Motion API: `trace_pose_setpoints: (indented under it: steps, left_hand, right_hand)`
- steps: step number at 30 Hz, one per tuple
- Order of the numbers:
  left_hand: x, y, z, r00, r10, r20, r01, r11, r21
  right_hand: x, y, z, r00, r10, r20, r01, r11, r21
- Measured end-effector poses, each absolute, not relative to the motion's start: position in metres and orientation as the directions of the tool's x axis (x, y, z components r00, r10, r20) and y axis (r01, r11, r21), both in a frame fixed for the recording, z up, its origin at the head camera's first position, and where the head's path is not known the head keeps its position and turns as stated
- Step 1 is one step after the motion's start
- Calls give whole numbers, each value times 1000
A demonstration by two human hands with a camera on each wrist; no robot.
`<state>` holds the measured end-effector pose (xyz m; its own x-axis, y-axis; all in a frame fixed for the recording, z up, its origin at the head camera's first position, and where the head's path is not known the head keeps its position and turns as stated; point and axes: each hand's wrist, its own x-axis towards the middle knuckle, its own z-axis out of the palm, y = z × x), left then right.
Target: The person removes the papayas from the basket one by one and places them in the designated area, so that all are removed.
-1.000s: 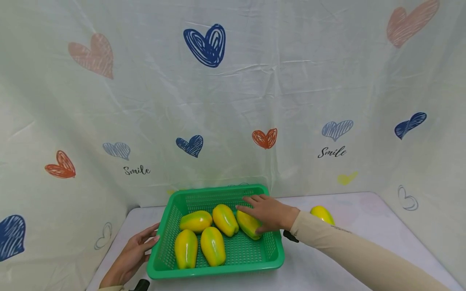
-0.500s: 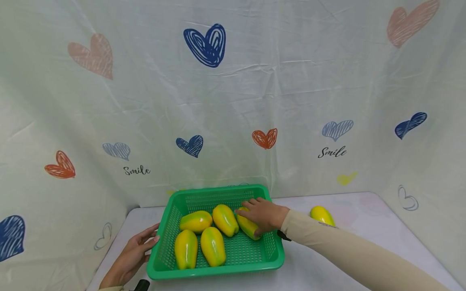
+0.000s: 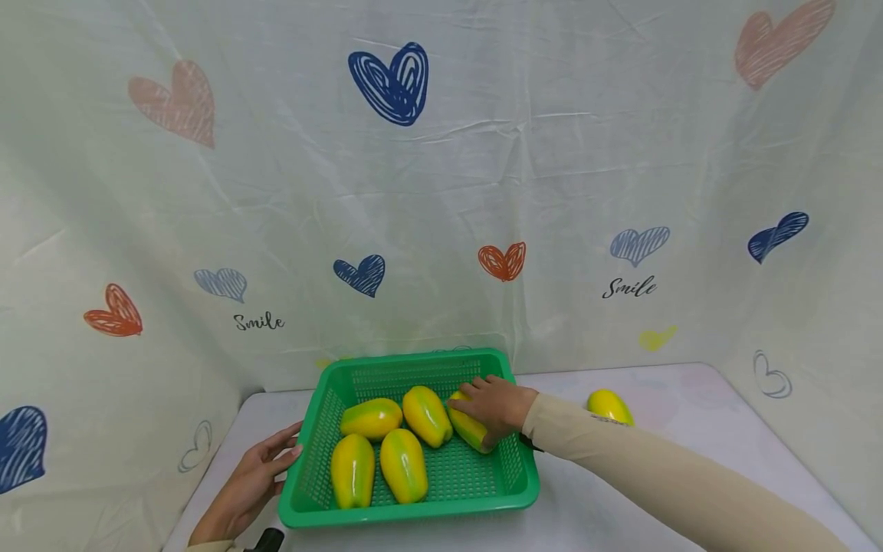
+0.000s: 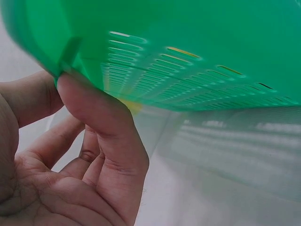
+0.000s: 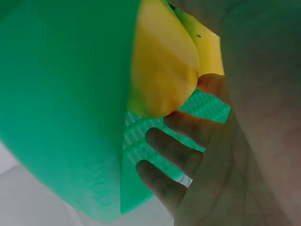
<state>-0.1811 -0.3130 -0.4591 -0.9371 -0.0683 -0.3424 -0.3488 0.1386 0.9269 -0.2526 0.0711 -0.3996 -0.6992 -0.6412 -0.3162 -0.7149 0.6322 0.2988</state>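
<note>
A green plastic basket (image 3: 407, 518) stands on the table with several yellow-green papayas inside. My left hand (image 3: 251, 479) pinches its left rim between thumb and fingers; the left wrist view shows the thumb against the green wall (image 4: 211, 23). Inside the basket at the right, my right hand (image 3: 498, 406) lies over one papaya (image 3: 464, 426), fingers at its far end and thumb at its near end. In the right wrist view, fingertips (image 5: 176, 120) touch that papaya (image 5: 162, 66), while the lower fingers spread beside it. The hand hides part of the fruit.
Another papaya (image 3: 610, 406) lies on the white table (image 3: 676, 406) right of the basket, partly behind the right sleeve (image 3: 621, 452). A white curtain (image 3: 441, 184) printed with hearts hangs close behind the basket and at both sides.
My right hand has moved left and down onto the papaya, closing its fingers about it. The forearm followed, uncovering more of the papaya on the table. The left hand and basket stayed put.
</note>
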Motion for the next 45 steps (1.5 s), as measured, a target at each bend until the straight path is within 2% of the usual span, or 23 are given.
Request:
trace_pose_setpoints:
  steps: [12,21,31,38,45]
  left_hand:
    - [-181,-312,-458,-937,-66,-343,-349,139,927]
    - [-181,-314,-459,-939,-63,-338,-344,132,930]
    - [-179,-315,-461,-938,-57,-341,-345,117,931]
    - [-179,-316,-462,-939,-48,-340,-343,112,933]
    - [-180,-315,-460,-939,-56,-339,-343,113,932]
  right_hand:
    - [-254,65,-402,-711,-609,-351,-703,636,319]
    - [-255,65,-403,-737,-570,-364,-670,691,273]
    - [-252,67,-404,-719,-581,-381,-683,691,236]
    - [-245,79,-401,-679,-669,-302,-731,657,187]
    - [-241,97,-385,-664,-719,-206,-743,666,72]
